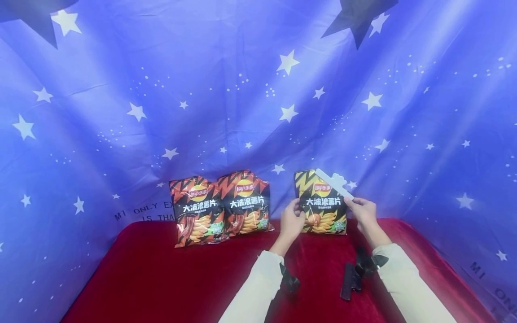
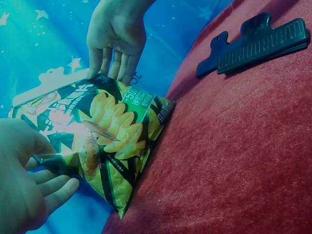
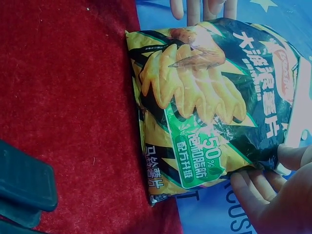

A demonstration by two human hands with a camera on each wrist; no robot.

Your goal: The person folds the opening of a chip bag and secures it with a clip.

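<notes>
A yellow-and-black chip bag (image 1: 322,204) stands upright at the back of the red cloth (image 1: 169,278), leaning on the starry backdrop. A white sealing clip (image 1: 333,183) lies slanted across its top right corner. My left hand (image 1: 294,219) pinches the bag's left edge, thumb in front and fingers behind. My right hand (image 1: 361,208) holds the bag's right edge at the clip's lower end. The left wrist view shows the bag (image 2: 112,131), my left hand (image 2: 29,185) and my right hand (image 2: 117,39). In the right wrist view are the bag (image 3: 204,107) and my right hand (image 3: 273,204).
Two red-and-black chip bags (image 1: 199,211) (image 1: 246,202) stand side by side to the left. A black clip (image 1: 350,281) (image 2: 258,44) lies on the cloth near my right forearm. The blue starry backdrop (image 1: 121,112) encloses the back and both sides.
</notes>
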